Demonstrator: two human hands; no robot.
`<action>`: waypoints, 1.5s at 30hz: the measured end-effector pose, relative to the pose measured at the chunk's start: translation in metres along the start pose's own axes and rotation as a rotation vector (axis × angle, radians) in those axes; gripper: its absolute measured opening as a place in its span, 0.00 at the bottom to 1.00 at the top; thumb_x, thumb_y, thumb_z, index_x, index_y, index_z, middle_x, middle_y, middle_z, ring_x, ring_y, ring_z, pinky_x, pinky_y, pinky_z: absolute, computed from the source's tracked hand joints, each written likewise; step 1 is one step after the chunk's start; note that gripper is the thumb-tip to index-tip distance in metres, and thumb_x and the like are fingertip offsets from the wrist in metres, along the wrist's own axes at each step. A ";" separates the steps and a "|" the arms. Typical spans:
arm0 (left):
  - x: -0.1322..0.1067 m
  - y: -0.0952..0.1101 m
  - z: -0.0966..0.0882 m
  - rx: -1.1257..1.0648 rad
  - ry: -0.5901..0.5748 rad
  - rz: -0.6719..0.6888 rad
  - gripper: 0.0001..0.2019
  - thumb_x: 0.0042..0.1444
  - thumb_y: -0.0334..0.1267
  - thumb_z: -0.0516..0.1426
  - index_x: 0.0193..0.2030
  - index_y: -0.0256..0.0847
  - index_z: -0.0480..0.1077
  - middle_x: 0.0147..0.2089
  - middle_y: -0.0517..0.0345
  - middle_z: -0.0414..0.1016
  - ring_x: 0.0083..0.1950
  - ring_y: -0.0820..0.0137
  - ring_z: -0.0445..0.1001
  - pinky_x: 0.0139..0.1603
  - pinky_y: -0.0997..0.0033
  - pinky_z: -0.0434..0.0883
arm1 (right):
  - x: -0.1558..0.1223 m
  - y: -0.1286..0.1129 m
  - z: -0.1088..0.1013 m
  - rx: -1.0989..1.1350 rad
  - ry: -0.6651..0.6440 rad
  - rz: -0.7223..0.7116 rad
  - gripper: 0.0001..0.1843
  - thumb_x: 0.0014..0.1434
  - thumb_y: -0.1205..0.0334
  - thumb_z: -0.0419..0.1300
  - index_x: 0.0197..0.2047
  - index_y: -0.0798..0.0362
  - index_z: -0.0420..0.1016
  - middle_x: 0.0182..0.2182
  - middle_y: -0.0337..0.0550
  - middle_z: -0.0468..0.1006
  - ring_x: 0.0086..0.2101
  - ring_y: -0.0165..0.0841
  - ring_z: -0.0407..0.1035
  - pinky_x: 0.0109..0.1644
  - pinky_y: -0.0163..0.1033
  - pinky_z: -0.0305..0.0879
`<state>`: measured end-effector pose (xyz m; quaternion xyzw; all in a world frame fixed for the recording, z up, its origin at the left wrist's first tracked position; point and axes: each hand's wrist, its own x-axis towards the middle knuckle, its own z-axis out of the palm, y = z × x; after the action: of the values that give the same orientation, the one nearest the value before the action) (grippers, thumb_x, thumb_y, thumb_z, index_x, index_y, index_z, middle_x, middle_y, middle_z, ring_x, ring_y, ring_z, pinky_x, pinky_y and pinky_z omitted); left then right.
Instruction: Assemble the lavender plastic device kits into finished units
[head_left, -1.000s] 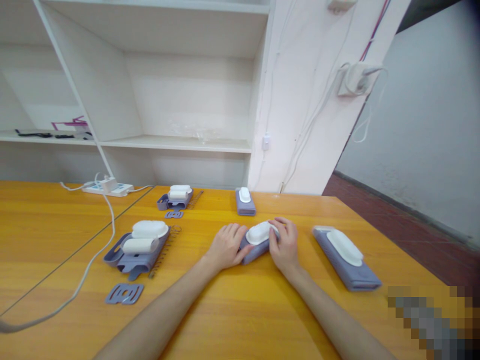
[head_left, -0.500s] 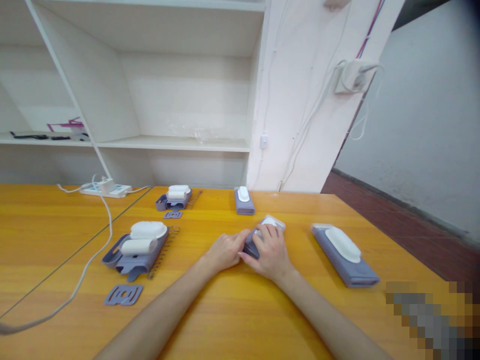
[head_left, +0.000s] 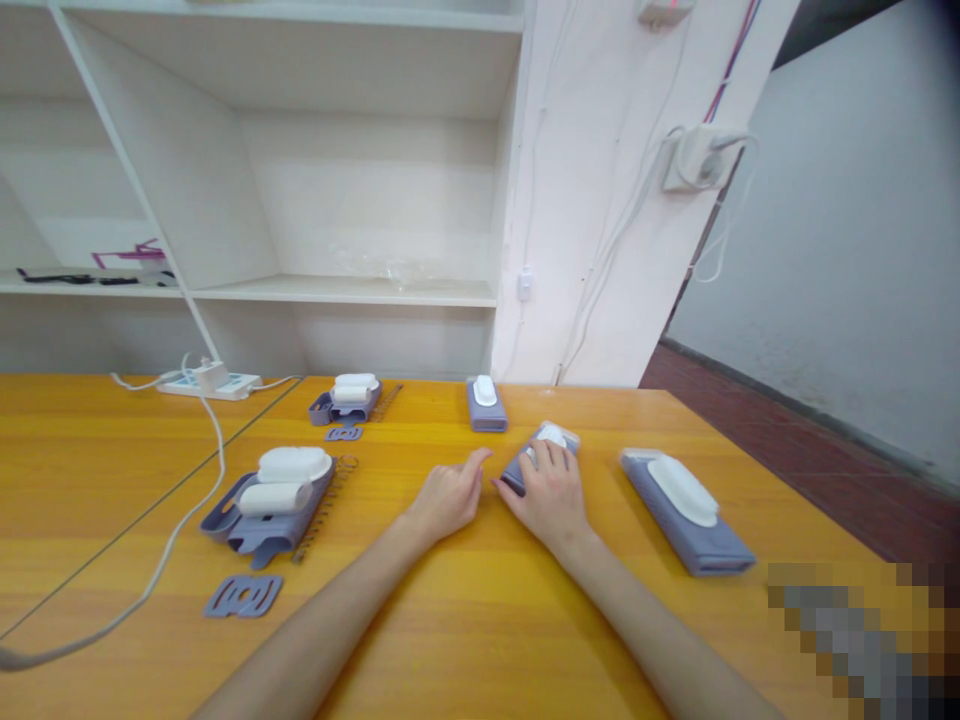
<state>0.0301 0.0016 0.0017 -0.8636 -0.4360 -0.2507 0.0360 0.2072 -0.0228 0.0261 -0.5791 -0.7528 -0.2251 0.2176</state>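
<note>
My right hand (head_left: 553,492) is wrapped over a grey-purple flat case (head_left: 514,472) with a white raised oval part on top. The case lies at a slant on the table, and the fingers cover much of it. My left hand (head_left: 451,497) rests just left of the case, apart from it. Its thumb points out, the other fingers are loosely curled, and nothing shows in it. Similar cases with white oval parts lie to the right (head_left: 690,515) and farther back (head_left: 487,408).
On the left lies a grey-purple case (head_left: 281,525) with a white roll (head_left: 274,498), a coil spring (head_left: 324,510) and a slotted plate (head_left: 244,596). A similar set (head_left: 352,395) sits behind. A white cable (head_left: 191,500) runs from a power strip (head_left: 210,382). White shelves (head_left: 345,290) stand behind the wooden table (head_left: 450,640).
My left hand has let go of the case, its thumb now standing out. My right hand has moved slightly right with the case, opening a gap between the hands.
</note>
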 end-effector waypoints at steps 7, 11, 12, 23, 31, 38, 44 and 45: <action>0.000 0.001 -0.001 0.012 -0.021 0.009 0.17 0.62 0.36 0.42 0.58 0.40 0.52 0.37 0.51 0.77 0.36 0.63 0.76 0.35 0.66 0.71 | 0.008 0.022 0.016 -0.122 -0.010 0.066 0.16 0.59 0.55 0.51 0.39 0.59 0.74 0.42 0.54 0.72 0.51 0.46 0.56 0.60 0.52 0.41; 0.001 0.001 -0.003 0.017 -0.021 0.010 0.17 0.62 0.36 0.42 0.58 0.40 0.52 0.36 0.52 0.76 0.36 0.64 0.76 0.35 0.67 0.71 | 0.012 0.042 0.023 -0.194 -0.014 0.127 0.15 0.57 0.57 0.52 0.37 0.57 0.76 0.50 0.55 0.68 0.55 0.47 0.52 0.60 0.57 0.37; 0.001 0.001 -0.003 0.019 -0.021 0.009 0.17 0.62 0.36 0.42 0.57 0.40 0.53 0.36 0.52 0.76 0.36 0.64 0.76 0.35 0.67 0.71 | 0.012 0.047 0.024 -0.215 -0.011 0.170 0.14 0.57 0.57 0.53 0.37 0.57 0.76 0.52 0.55 0.66 0.55 0.49 0.52 0.59 0.59 0.38; 0.001 0.000 -0.003 0.024 -0.029 0.033 0.17 0.61 0.37 0.43 0.56 0.40 0.54 0.35 0.53 0.76 0.35 0.64 0.76 0.34 0.67 0.70 | 0.030 0.082 0.049 -0.349 -0.149 0.354 0.17 0.60 0.70 0.44 0.42 0.60 0.73 0.45 0.61 0.65 0.38 0.40 0.66 0.39 0.41 0.61; 0.001 0.002 -0.005 0.005 -0.056 0.023 0.16 0.61 0.37 0.43 0.56 0.41 0.54 0.37 0.53 0.76 0.37 0.65 0.76 0.35 0.68 0.70 | 0.051 0.100 0.056 -0.337 -0.224 0.406 0.20 0.59 0.72 0.43 0.43 0.64 0.75 0.51 0.69 0.62 0.39 0.42 0.68 0.38 0.42 0.63; 0.001 0.003 -0.007 0.007 -0.077 0.008 0.16 0.61 0.37 0.43 0.56 0.41 0.54 0.37 0.53 0.76 0.38 0.64 0.76 0.36 0.68 0.70 | 0.063 0.126 0.072 -0.311 -0.274 0.504 0.20 0.57 0.69 0.46 0.46 0.66 0.74 0.54 0.72 0.58 0.42 0.46 0.68 0.45 0.49 0.59; 0.001 0.002 -0.006 -0.004 -0.085 0.009 0.16 0.61 0.37 0.43 0.56 0.41 0.54 0.38 0.53 0.76 0.39 0.64 0.76 0.37 0.67 0.70 | 0.069 0.141 0.080 -0.286 -0.312 0.586 0.21 0.56 0.65 0.48 0.49 0.65 0.71 0.56 0.71 0.57 0.48 0.49 0.65 0.54 0.54 0.46; 0.001 0.002 -0.006 -0.005 -0.086 0.008 0.16 0.61 0.37 0.43 0.56 0.41 0.54 0.38 0.53 0.76 0.39 0.64 0.76 0.37 0.67 0.70 | 0.068 0.143 0.082 -0.280 -0.315 0.596 0.22 0.56 0.64 0.48 0.50 0.65 0.70 0.56 0.71 0.56 0.49 0.50 0.63 0.55 0.54 0.44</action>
<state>0.0298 -0.0009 0.0079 -0.8754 -0.4331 -0.2142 0.0162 0.3243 0.1109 0.0128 -0.8246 -0.5374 -0.1605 0.0736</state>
